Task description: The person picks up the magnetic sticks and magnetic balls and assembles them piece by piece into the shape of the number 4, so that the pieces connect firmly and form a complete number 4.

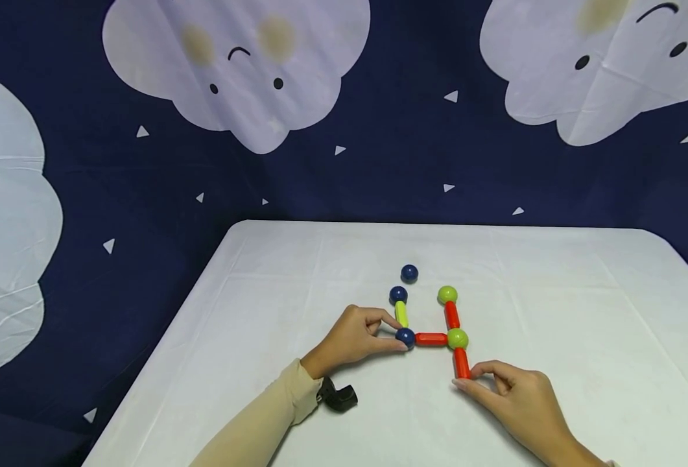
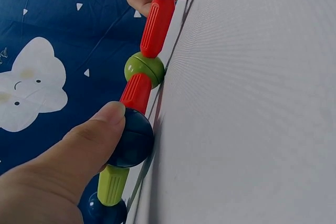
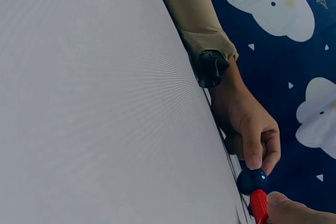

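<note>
My left hand pinches a dark blue ball between thumb and forefinger. From that ball a yellow-green rod runs back to another blue ball, and a red rod runs right to a green ball. A second red rod links this green ball to a farther green ball. Toward the front, a third red rod joins the nearer green ball, and my right hand pinches its near end. In the left wrist view, the left thumb covers part of the blue ball.
A loose blue ball lies behind the joined pieces on the white table. A black wrist device sits at the left sleeve. Beyond the table's back edge hangs a dark blue cloth with cloud prints.
</note>
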The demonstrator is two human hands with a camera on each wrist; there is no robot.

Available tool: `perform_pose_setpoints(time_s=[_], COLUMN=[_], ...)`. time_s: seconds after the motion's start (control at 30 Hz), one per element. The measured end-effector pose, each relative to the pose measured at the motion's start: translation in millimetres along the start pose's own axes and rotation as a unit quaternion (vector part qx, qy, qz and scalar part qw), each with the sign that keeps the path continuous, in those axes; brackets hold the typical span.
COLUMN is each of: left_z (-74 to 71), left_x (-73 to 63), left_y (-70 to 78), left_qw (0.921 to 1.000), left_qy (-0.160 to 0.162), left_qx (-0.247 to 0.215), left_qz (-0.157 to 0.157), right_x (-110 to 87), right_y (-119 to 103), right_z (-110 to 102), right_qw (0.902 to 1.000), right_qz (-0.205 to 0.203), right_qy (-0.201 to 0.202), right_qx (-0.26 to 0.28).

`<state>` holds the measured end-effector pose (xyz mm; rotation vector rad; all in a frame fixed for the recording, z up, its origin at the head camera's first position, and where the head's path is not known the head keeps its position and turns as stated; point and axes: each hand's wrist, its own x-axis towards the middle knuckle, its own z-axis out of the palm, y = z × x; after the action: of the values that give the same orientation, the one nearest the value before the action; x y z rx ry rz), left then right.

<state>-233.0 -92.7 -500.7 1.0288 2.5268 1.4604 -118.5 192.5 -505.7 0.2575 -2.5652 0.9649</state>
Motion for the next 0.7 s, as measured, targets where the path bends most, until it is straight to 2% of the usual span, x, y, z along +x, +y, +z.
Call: perform_pose_setpoints(time_s=[0.7], left_z=[-0.2], left_x=[0.1], left_y=[-0.9], left_qw=[1.0], left_qy=[0.006], left_qx=[0.006], left_qz=[0.004], right_x=[-1.1], right_y=[0.4], right_z=[-1.1], right_qw=[0.9995], right_qz=[0.024], right_qy=[-0.003], right_qx=[-0.02])
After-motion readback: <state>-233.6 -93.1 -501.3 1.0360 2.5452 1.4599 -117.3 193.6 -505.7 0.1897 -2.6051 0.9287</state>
